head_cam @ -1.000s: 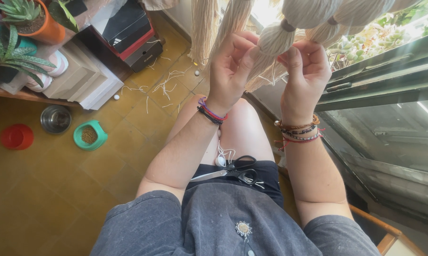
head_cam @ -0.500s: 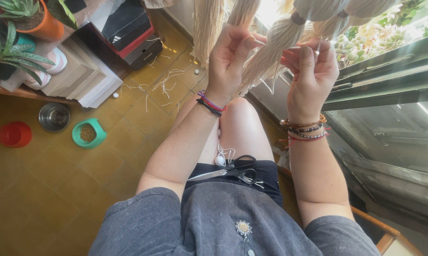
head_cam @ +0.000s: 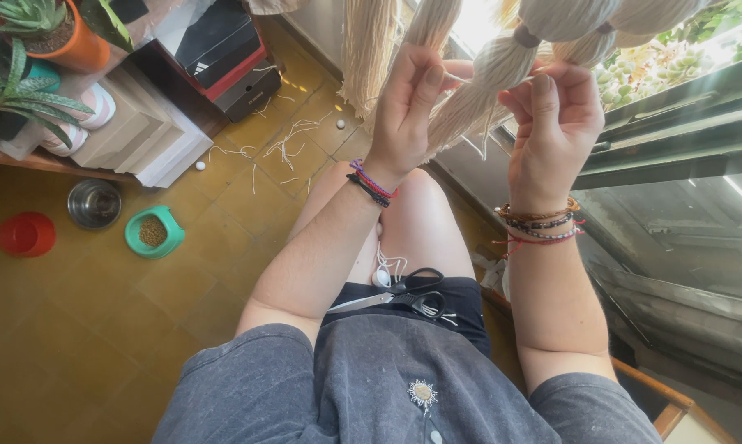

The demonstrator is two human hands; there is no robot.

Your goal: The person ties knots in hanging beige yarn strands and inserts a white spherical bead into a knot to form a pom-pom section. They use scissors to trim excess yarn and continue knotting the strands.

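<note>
Cream yarn tassels [head_cam: 478, 82] hang in front of me, each a bound bundle of cord with a rounded head. My left hand [head_cam: 408, 103] is raised against one tassel, fingers closed on its strands. My right hand [head_cam: 552, 115] is beside it, pinching a thin cream thread [head_cam: 461, 78] that runs to my left hand. Both wrists wear bead and cord bracelets. A pair of scissors [head_cam: 400, 298] with black handles lies on my lap, next to a white earphone cable [head_cam: 385, 271].
Yarn scraps [head_cam: 285, 144] litter the yellow tiled floor. A green bowl of pellets [head_cam: 153, 232], a steel bowl [head_cam: 94, 203] and a red bowl [head_cam: 26, 234] sit at left. Potted plants [head_cam: 26, 57] and boxes [head_cam: 215, 45] stand behind. A window frame [head_cam: 675, 156] is at right.
Both hands have shifted slightly on the tassel. The right hand's fingers have turned, and a thin thread is now stretched between the two hands.
</note>
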